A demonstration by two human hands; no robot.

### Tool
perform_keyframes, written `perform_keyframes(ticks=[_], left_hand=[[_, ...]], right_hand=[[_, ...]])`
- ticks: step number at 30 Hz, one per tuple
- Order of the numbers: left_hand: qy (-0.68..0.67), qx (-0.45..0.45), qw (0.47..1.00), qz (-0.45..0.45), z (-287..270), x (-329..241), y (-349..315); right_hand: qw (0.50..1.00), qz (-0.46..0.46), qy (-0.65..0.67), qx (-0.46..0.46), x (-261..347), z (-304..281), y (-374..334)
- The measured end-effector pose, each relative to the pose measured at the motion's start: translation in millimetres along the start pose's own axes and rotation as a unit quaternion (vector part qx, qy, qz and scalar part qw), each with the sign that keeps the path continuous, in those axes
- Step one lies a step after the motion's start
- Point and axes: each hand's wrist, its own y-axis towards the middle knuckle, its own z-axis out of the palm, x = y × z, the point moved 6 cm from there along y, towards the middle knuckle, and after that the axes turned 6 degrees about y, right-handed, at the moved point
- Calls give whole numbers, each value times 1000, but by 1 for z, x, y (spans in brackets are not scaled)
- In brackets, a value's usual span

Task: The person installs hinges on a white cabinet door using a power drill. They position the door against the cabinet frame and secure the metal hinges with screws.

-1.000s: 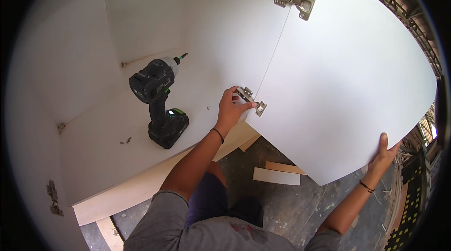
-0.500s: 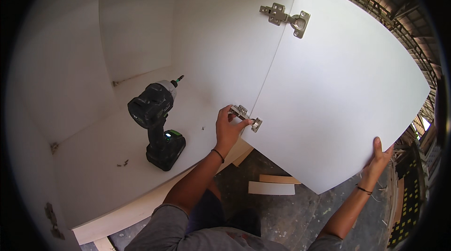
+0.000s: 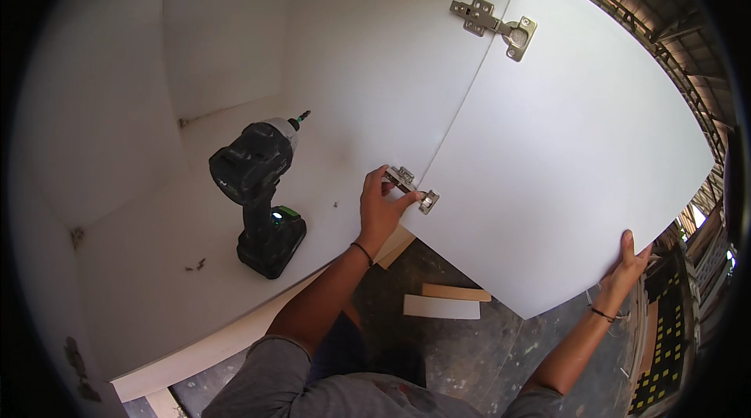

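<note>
My left hand [image 3: 380, 210] is closed on the lower cabinet hinge [image 3: 404, 174], thumb near its cup and fingers at the arm's far end. This metal hinge spans the seam between the white cabinet's side panel [image 3: 368, 50] and the white door [image 3: 587, 120]. Higher on the same seam sits the upper hinge [image 3: 477, 17], untouched. At the door's lower right edge, my right hand [image 3: 624, 268] grips the door, thumb on the inner face and fingers mostly hidden behind. A black cordless impact driver [image 3: 256, 175] stands upright on its battery inside the cabinet, left of my left hand.
Several small screws [image 3: 195, 265] lie on the cabinet floor [image 3: 149, 293]. Another hinge part [image 3: 78, 367] is on the left wall. Two board strips [image 3: 442, 307] rest on the dark ground below the door. Stacked boards [image 3: 665, 316] stand at the far right.
The view has shifted slightly, moving the upper hinge and the upper door edge rightward in the picture. Both hands keep the same holds, and the driver stays standing.
</note>
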Motion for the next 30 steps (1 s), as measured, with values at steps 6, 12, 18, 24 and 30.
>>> perform_keyframes(ticks=[6,12,18,24,30], left_hand=[[6,2,1000,-10,-1,-4,-1],[22,5,1000,19,1,-3,-1],[22,19,999,12,-3,-3,1],[20,15,1000,-14,4,-1,2],[24,4,1000,-3,3,0,1]], right_hand=[[1000,17,4,-11,-2,-4,0],[1000,3,-12,-6,3,0,-3],[1000,7,-10,-15,0,3,-2],[999,-8,-46,-22,5,0,-1],[997,-21,-70,-18,4,-1,1]])
